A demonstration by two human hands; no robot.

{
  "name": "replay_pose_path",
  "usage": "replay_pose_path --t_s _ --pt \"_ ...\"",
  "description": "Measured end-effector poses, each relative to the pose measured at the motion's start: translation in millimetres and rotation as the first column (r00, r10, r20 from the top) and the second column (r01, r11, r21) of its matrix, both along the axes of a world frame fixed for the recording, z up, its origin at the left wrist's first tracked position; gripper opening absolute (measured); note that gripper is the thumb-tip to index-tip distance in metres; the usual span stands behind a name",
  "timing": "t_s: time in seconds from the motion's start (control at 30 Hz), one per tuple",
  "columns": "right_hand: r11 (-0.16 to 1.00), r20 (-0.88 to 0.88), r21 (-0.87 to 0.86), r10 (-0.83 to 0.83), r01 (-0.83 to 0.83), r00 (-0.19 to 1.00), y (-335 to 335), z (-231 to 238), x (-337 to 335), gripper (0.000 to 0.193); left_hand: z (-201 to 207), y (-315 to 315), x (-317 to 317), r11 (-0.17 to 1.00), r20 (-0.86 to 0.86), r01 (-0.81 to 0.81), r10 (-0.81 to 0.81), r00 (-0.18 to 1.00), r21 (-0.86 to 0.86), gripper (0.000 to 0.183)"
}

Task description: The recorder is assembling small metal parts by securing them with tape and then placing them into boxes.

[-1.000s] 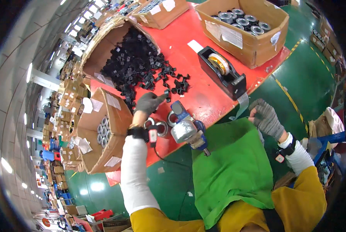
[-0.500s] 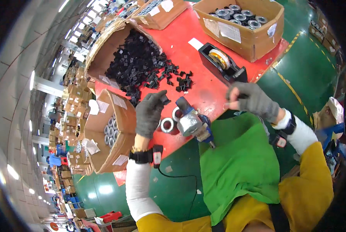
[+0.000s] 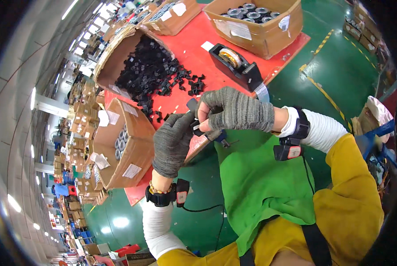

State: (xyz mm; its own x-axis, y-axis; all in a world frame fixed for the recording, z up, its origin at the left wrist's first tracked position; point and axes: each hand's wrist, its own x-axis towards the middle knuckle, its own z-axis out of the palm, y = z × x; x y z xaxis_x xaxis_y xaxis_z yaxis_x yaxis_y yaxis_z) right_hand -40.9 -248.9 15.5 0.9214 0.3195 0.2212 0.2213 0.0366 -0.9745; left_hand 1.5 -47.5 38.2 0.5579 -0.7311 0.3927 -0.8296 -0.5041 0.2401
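My left hand, in a grey fingerless glove, pinches a small black clip at the table's near edge. My right hand, gloved alike, meets it from the right, with thumb and fingers closed at the clip. A small pale patch shows by the right fingertips; what they grip, I cannot make out. Behind and below both hands is a blue vise, mostly hidden. Past my right hand stands a black tape dispenser, a clear strip hanging off its near end.
Black clips spill from a tipped carton onto the red tabletop. Metal rings fill part of a carton at the left. Another carton of rings stands at the far right. A green apron covers my lap.
My right hand has moved left from beside the tape dispenser to my left hand, and its fingers have closed at the clip. The vise and rings behind are now largely covered.
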Motion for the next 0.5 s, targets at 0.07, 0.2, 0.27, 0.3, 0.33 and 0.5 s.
replay_pose_path --t_s 0.07,0.2,0.27,0.3,0.33,0.5 --pt "0.999 0.046 -0.025 -0.040 0.042 0.998 0 -2 -4 0.014 -3 -2 -2 1.000 -0.002 0.011 -0.011 1.000 0.002 0.033" --pt "0.994 0.153 0.014 -0.106 0.105 0.983 -1 -11 -5 0.013 -1 -7 -9 1.000 0.052 0.026 -0.026 0.998 0.014 0.027" --pt "0.992 0.059 -0.048 -0.118 0.120 0.991 -1 -6 -10 0.013 -2 -8 -10 1.000 0.024 0.025 -0.026 0.999 0.009 0.027" --pt "0.992 0.059 -0.047 -0.118 0.121 0.991 0 -8 -11 0.013 -2 -8 -11 1.000 -0.004 0.022 -0.022 1.000 0.006 0.027" --pt "0.988 0.109 -0.009 -0.150 0.152 0.983 1 -12 -10 0.013 -2 -9 -12 1.000 -0.004 0.023 -0.023 1.000 0.007 0.027" --pt "0.977 0.204 0.020 -0.211 0.212 0.956 4 -19 -9 0.016 -6 -8 -14 0.999 0.057 -0.013 0.012 0.998 0.030 0.028"
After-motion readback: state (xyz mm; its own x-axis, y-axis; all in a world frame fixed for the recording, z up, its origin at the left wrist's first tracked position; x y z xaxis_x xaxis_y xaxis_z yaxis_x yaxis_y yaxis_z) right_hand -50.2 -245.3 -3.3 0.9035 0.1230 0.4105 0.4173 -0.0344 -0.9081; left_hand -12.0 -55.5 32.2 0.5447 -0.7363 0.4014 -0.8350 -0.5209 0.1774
